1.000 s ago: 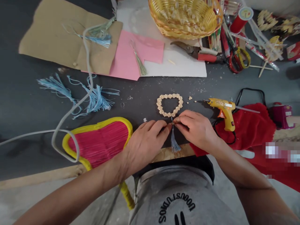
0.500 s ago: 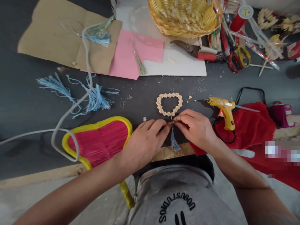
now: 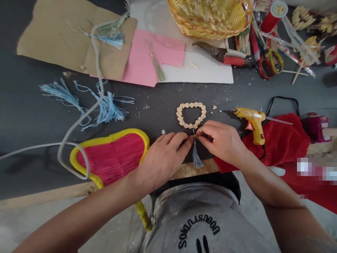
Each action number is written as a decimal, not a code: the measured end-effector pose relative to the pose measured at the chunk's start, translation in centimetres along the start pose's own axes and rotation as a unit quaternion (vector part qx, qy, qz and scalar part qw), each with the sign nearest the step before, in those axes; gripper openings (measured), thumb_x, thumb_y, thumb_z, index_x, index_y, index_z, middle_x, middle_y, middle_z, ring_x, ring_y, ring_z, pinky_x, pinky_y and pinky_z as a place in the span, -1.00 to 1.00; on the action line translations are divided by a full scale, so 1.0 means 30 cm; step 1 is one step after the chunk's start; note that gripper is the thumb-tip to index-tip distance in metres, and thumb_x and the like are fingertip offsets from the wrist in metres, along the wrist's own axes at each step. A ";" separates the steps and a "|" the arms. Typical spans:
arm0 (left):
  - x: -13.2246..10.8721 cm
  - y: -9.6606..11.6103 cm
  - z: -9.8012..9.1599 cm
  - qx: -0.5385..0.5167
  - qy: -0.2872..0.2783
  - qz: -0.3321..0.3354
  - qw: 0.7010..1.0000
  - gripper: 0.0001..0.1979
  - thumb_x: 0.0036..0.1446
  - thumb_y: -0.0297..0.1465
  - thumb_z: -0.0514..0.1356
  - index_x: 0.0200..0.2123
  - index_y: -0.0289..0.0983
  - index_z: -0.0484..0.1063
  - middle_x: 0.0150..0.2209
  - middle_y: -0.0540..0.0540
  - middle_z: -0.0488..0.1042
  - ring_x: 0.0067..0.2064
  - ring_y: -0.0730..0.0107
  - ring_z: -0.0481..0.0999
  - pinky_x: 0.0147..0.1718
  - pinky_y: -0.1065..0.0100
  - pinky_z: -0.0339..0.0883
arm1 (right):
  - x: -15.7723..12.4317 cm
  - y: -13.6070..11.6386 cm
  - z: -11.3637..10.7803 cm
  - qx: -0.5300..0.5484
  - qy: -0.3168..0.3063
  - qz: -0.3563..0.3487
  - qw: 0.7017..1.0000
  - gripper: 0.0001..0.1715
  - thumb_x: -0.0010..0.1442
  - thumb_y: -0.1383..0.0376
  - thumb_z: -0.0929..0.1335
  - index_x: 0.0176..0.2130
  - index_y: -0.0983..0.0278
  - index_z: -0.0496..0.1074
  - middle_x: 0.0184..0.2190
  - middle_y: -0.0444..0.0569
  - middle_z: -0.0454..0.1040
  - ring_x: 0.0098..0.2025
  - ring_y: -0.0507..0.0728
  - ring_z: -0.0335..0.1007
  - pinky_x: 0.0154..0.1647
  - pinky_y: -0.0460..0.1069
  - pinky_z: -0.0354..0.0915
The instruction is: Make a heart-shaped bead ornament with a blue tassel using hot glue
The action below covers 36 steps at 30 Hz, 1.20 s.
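A blue-grey tassel hangs toward the table's front edge, its cord running up to the lower point of a heart-shaped ring of small pale flower-like pieces. Both hands meet at the top of this tassel. My left hand pinches there from the left, thumb and forefinger together. From the right, the fingertips of my right hand are pressed together at the same spot. A tiny pale piece seems to sit between the fingertips, too small to make out. A few loose pale bits lie right of the ring.
A yellow glue gun lies on the right near red cloth. Left are a pink fan with yellow rim, blue tassels and a grey cable. Behind are a wicker basket, pruning shears and scissors.
The view has shifted slightly. Both hands stay at the tassel's top, with the right fingers moved only a little; the ring and tassel lie as before.
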<state>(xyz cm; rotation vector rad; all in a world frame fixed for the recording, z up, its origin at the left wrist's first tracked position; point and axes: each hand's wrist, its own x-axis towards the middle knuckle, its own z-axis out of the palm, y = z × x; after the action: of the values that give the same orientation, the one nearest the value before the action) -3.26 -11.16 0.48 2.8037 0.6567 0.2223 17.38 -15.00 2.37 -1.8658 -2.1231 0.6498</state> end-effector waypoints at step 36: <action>0.004 0.003 0.001 -0.003 0.027 -0.003 1.000 -0.64 0.34 -0.51 -0.10 0.02 -0.39 0.43 -0.18 -0.21 0.51 -0.22 0.20 0.52 -0.26 0.18 0.47 | -0.013 -0.003 0.003 0.041 0.015 -0.001 0.999 -0.91 0.24 0.42 0.36 -0.32 0.31 0.49 -0.33 -0.03 0.54 -0.26 0.10 0.48 -0.21 -0.03 0.32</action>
<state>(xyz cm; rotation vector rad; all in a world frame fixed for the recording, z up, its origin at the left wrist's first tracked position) -3.11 -11.18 0.47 2.7974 0.6754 0.3007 17.33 -15.41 2.39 -1.8189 -2.0466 0.6924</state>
